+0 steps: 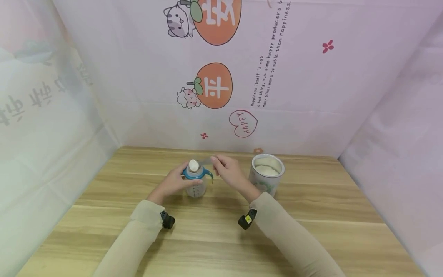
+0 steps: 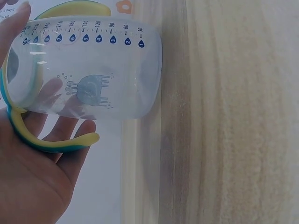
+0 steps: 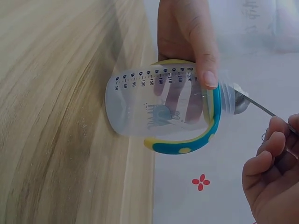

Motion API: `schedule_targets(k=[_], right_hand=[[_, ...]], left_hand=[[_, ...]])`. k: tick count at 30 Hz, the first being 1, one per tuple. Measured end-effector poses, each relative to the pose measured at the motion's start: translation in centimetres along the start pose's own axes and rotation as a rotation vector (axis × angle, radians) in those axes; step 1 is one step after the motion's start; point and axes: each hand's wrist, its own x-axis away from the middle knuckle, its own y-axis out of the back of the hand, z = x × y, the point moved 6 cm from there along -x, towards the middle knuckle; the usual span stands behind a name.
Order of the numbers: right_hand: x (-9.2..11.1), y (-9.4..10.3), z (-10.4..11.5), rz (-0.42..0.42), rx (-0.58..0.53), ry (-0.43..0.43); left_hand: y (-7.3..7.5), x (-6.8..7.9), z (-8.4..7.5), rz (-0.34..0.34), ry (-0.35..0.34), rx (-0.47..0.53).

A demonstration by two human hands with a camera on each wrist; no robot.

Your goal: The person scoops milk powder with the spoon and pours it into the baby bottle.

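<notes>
A clear baby bottle stands upright on the table, without a cap, a blue-and-yellow handle ring around its neck. My left hand grips it near the top, thumb across the front in the right wrist view and fingers behind. Printed measuring marks and a small animal picture show on its side. My right hand pinches the end of a metal spoon. The spoon's bowl, heaped with white powder, is right at the bottle's mouth. Inside, the bottle looks mostly clear.
A white tin of pale powder stands without a lid to the right, close behind my right wrist. The wooden table meets printed cloth walls at the back and both sides.
</notes>
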Motion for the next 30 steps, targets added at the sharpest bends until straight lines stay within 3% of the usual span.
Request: schedule_targets(k=[7,12,24,30], right_hand=[[0.4,-0.4,0.6,-0.005,0.114,0.129],[0.7,-0.5,1.3,-0.019,0.254,0.286],[2.0,-1.0,2.6,-0.077,0.604,0.561],[2.5,-1.2,3.0,-0.111,0.731,0.655]], left_hand=[[-0.1,0.1,-0.2,0.007,-0.014,0.015],[-0.1,0.2,-0.3,0.01,-0.021,0.022],[-0.1,0.2,-0.4,0.023,-0.022,0.039],[-0.2,0.1,-0.3,0.016,-0.033,0.051]])
